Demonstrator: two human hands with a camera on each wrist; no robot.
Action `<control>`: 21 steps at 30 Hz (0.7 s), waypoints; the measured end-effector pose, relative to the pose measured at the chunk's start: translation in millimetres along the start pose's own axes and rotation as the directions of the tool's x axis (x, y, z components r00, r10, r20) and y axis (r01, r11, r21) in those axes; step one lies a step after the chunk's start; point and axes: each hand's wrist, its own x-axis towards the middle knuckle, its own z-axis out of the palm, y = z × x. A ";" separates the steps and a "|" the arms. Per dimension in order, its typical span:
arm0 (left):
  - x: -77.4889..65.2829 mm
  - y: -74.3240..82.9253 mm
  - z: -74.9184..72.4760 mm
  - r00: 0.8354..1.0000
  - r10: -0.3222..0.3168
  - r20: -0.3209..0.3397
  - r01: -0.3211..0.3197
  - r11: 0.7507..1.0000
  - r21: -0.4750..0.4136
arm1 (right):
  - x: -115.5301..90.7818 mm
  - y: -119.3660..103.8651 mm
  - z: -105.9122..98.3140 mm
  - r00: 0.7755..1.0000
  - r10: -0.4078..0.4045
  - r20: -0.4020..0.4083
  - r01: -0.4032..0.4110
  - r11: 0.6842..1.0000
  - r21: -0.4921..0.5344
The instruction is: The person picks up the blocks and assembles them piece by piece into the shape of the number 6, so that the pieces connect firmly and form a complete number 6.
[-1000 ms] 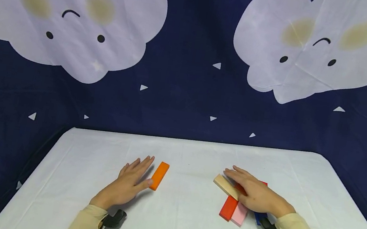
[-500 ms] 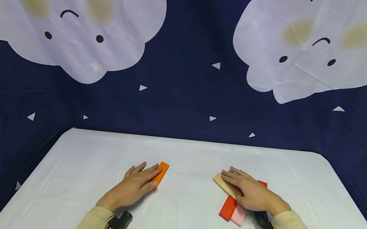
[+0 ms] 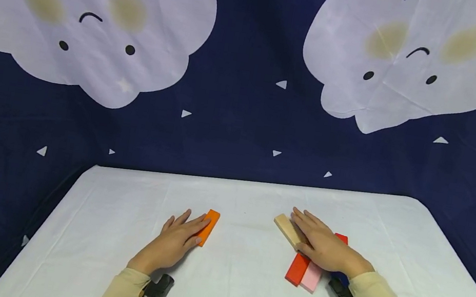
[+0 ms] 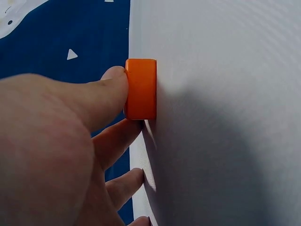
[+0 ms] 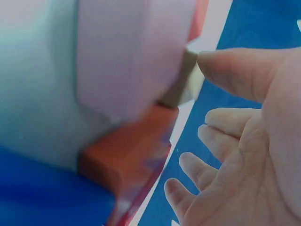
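Note:
In the head view, my left hand rests its thumb and extended fingers on an orange block lying on the white table. From the left wrist, my thumb touches the orange block and a fingertip lies at its lower edge. My right hand reaches over a cluster of blocks, fingers extended. Its thumb touches a plain wooden block; the right wrist view puts the thumb tip at that wooden block's end. Beneath the hand lie a red block and a pink block.
Another red block shows behind the right hand, and a blue block is partly hidden by the wrist. An orange-red block appears in the right wrist view. Dark cloth with printed clouds hangs behind the white table.
My left hand has moved right onto the orange block. Under my right hand the wooden block has turned and shifted slightly left and away from me. The other blocks stay about where they were.

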 end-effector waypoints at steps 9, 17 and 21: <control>0.4 0.0 1.6 1.000 -0.005 -0.006 0.005 1.000 -0.008 | 15.3 14.2 -14.7 0.992 -0.021 0.121 0.001 0.987 0.163; 1.3 -0.7 1.8 1.000 0.005 -0.008 -0.005 1.000 -0.014 | 28.5 17.3 -17.2 0.979 0.021 0.204 -0.065 0.976 0.210; 1.6 -1.0 2.2 1.000 0.003 -0.007 -0.003 1.000 -0.013 | 31.8 17.6 -18.8 0.978 0.012 0.208 -0.051 0.981 0.186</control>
